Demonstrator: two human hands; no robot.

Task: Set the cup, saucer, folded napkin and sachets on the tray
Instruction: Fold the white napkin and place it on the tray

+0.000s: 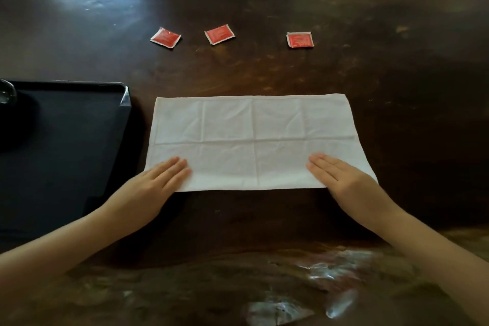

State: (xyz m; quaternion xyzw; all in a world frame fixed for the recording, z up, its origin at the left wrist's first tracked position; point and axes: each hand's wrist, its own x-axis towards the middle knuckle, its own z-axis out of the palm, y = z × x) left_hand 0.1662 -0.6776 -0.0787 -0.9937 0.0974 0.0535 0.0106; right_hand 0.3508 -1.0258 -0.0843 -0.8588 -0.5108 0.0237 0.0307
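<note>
A white cloth napkin (pixel 254 140) lies flat on the dark wooden table, folded once into a wide rectangle with crease lines showing. My left hand (pixel 156 182) presses flat on its near left corner, and my right hand (pixel 341 180) presses flat on its near right corner; both palms are down with fingers together, gripping nothing. Three red sachets (pixel 165 37) (pixel 219 34) (pixel 300 40) lie in a row beyond the napkin. A black tray (pixel 79 140) sits to the left. A glass object (pixel 6 92), only partly in view, sits at the tray's far left edge.
The dark, glossy wooden table (pixel 397 61) stretches all around, with bare wood to the right of the napkin and behind the sachets. Window glare shows at the far left and near the front edge.
</note>
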